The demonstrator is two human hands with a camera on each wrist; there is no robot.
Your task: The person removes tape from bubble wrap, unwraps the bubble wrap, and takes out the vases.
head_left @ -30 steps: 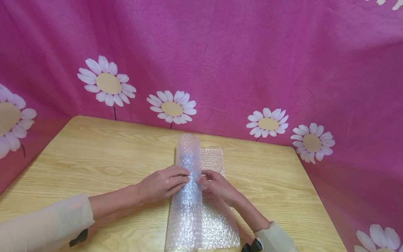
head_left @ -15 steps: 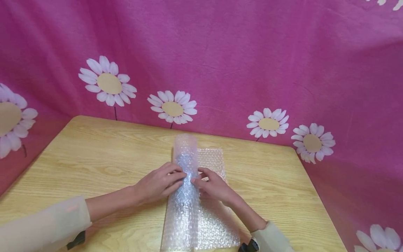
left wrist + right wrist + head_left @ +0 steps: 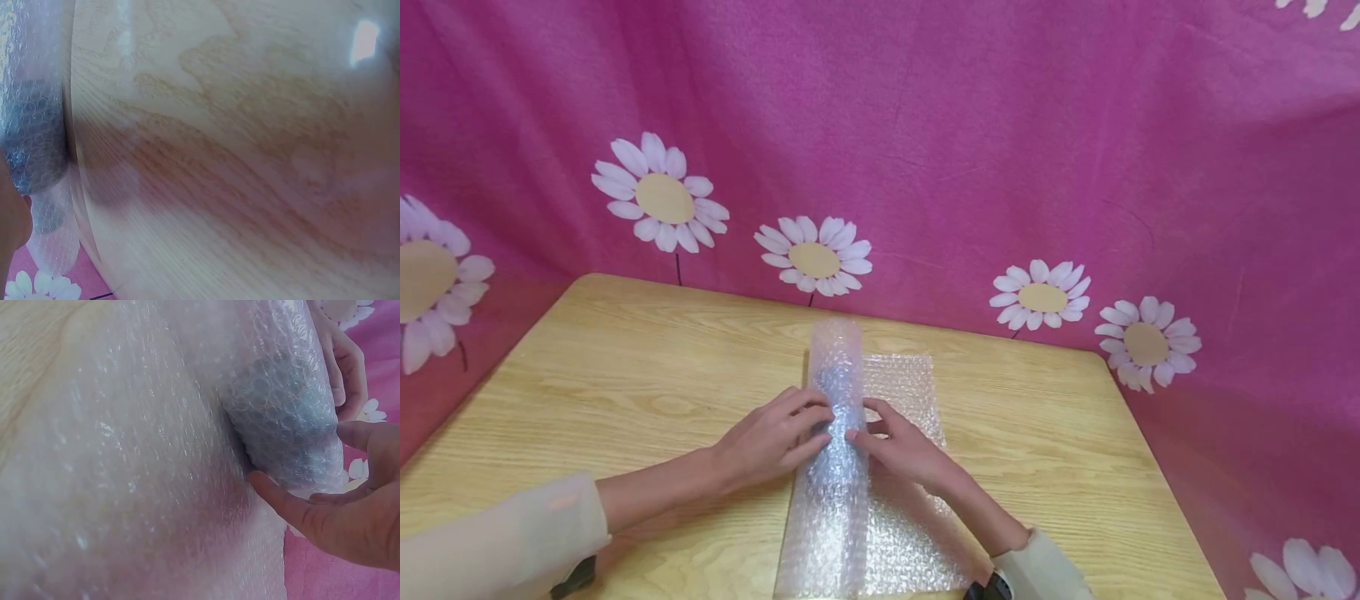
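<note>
From the head we count two hands, the left hand (image 3: 775,437) and the right hand (image 3: 906,446), and one bubble-wrap roll (image 3: 835,493) between them on the worktop (image 3: 1060,450). Both grips hold the roll, left fingers bent onto one side, right thumb and fingers on the other. One flat sheet (image 3: 913,512) of wrap spreads right of the roll, the right hand covering part of it. We see two pale sleeves (image 3: 505,533) and, behind, pink cloth (image 3: 925,150) with four whole daisies (image 3: 665,198), others cut off by the frame's edges.

From the left wrist, one dark shape (image 3: 34,134) shows through the roll; the left hand hides part of it.

From the right wrist, thumb and forefinger straddle the roll, which blocks part of the left hand.
</note>
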